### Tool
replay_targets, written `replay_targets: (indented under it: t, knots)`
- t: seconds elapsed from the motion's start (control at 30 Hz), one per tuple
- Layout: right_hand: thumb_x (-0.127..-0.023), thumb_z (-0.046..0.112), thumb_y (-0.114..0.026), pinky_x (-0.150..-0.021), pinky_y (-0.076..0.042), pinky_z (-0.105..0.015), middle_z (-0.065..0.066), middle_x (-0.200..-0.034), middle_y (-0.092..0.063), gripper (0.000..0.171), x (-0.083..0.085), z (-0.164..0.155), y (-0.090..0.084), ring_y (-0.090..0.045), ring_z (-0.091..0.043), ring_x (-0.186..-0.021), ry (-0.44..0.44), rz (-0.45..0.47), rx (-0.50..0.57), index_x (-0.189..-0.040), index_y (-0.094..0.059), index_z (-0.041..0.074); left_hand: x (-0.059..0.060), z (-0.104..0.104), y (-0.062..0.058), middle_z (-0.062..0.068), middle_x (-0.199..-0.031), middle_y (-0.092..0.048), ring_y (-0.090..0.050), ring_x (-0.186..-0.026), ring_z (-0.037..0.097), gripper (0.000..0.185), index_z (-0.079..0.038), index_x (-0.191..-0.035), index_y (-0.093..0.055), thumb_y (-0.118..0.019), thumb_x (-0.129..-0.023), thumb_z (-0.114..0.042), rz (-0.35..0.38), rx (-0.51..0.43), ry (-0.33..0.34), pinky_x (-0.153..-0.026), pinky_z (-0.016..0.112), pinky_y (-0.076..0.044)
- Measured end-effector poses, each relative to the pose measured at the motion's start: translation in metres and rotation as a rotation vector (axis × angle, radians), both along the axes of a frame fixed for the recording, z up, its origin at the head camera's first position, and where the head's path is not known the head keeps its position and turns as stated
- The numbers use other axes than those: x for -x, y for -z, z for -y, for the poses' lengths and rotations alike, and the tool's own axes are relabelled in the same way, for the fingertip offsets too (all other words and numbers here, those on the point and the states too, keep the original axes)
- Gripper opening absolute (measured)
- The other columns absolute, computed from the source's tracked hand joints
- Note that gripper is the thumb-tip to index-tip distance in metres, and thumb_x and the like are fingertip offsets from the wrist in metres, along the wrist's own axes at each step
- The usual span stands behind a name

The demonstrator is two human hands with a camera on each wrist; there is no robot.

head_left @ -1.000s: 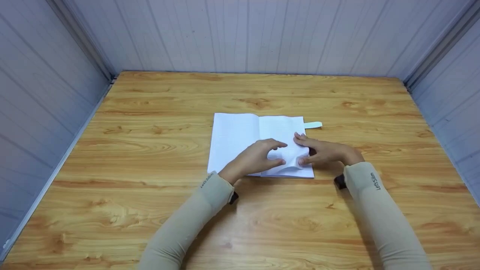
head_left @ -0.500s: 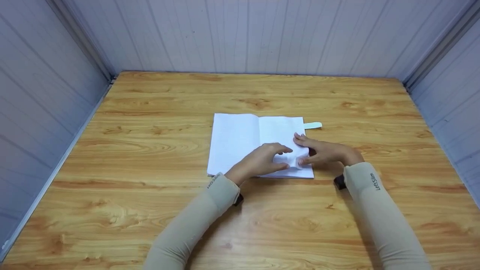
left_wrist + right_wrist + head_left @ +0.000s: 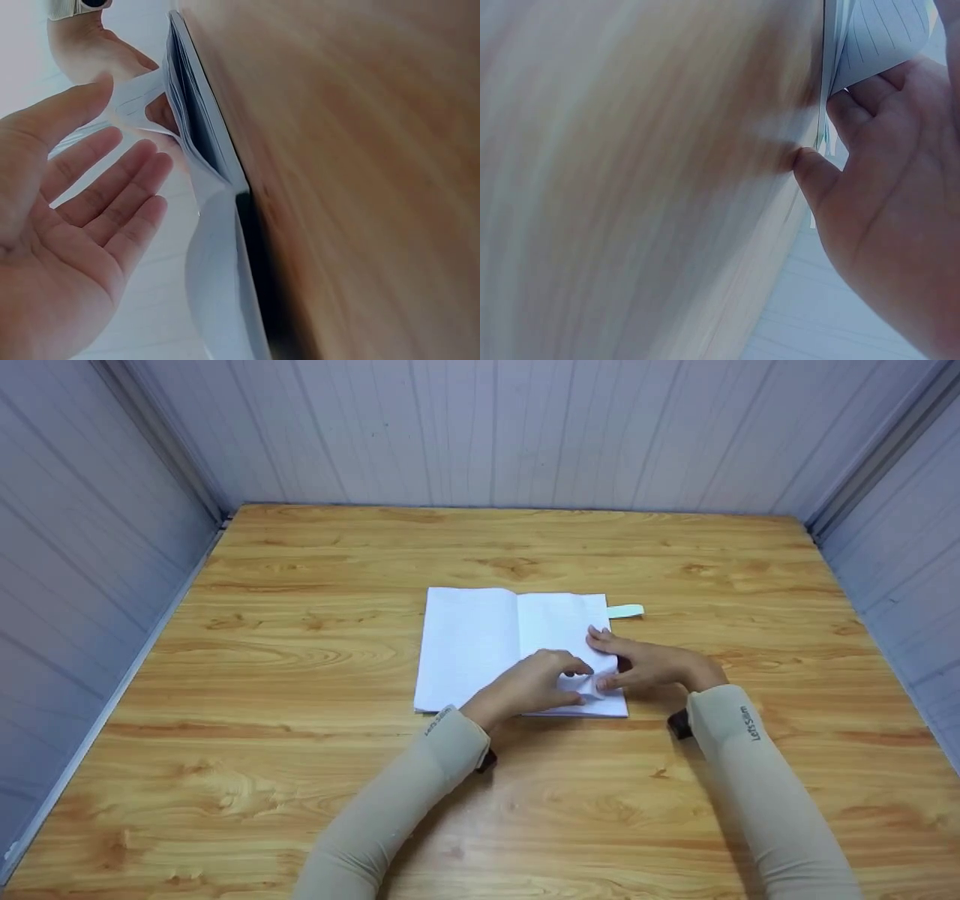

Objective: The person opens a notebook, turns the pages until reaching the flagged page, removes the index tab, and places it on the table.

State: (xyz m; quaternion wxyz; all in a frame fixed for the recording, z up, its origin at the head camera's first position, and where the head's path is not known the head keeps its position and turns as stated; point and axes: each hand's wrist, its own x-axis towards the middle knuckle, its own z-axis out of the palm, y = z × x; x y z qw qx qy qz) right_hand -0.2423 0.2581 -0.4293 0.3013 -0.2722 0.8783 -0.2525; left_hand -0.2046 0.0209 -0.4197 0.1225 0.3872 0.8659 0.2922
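White paper notebook (image 3: 472, 645), page (image 3: 885, 34) curled | left hand (image 3: 534, 682) relaxed, fingers parted | right hand (image 3: 651, 664) splayed against page

Wood-grain table (image 3: 322, 787), open notebook (image 3: 472, 637) lying on it
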Motion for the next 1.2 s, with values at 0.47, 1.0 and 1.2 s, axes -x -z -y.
replay_targets:
  t: [0.47,1.0,1.2]
  knots:
    - [-0.091,0.044,-0.061,-0.117,-0.005,-0.059,-0.010,-0.162,0.006,0.090,0.0003,-0.0014,-0.0016,0.008,-0.033,-0.149,-0.011,0.000,0.005,-0.155,-0.008,0.009,0.0012,-0.0019,0.0012,0.003,-0.115,-0.071,-0.067,-0.101,0.013,0.029,-0.008,-0.118,-0.069,-0.067,-0.090,-0.014,0.032,0.005,0.000,-0.088,0.020,-0.052]
    - [-0.081,0.039,-0.075,-0.119,-0.007,-0.054,-0.010,-0.162,0.007,0.107,-0.0016,0.0007,-0.0026,0.008,-0.032,-0.149,0.011,0.026,0.041,-0.154,-0.004,0.005,0.0016,0.0004,0.0009,0.004,-0.109,-0.073,-0.067,-0.102,0.011,0.023,-0.006,-0.112,-0.072,-0.064,-0.091,-0.009,-0.015,-0.015,-0.001,-0.088,0.022,-0.052]
    - [-0.079,0.038,-0.078,-0.119,-0.006,-0.054,-0.011,-0.162,0.009,0.112,-0.0035,-0.0002,-0.0025,0.009,-0.031,-0.149,0.024,0.015,0.059,-0.154,-0.001,0.006,0.0010,0.0020,0.0009,0.005,-0.111,-0.072,-0.067,-0.104,0.012,0.024,-0.006,-0.114,-0.071,-0.063,-0.092,-0.008,0.001,-0.033,-0.017,-0.089,0.022,-0.052]
